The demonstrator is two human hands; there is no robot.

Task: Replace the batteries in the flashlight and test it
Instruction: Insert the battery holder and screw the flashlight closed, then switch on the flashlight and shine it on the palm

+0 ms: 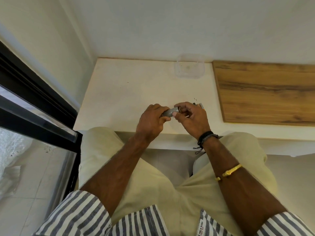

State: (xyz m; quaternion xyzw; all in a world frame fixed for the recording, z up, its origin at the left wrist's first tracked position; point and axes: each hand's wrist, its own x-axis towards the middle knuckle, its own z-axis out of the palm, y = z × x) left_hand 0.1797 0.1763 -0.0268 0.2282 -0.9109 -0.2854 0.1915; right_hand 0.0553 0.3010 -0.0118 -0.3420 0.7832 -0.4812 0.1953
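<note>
The person sits at a white table and holds one small grey flashlight just above it, near the front edge. There are two hands, and both hold it. The left hand curls its fingers round one end. The right hand pinches the other end with thumb and fingers. Some small things peek out from behind the right hand, lying on the table. I cannot tell how many there are.

One clear plastic box sits at the back of the table, against the wall. One wooden board lies on the right side. The right arm wears one gold bangle and some black bands.

The walls are white. A window with a black frame is on the left. The floor is pale tile.
</note>
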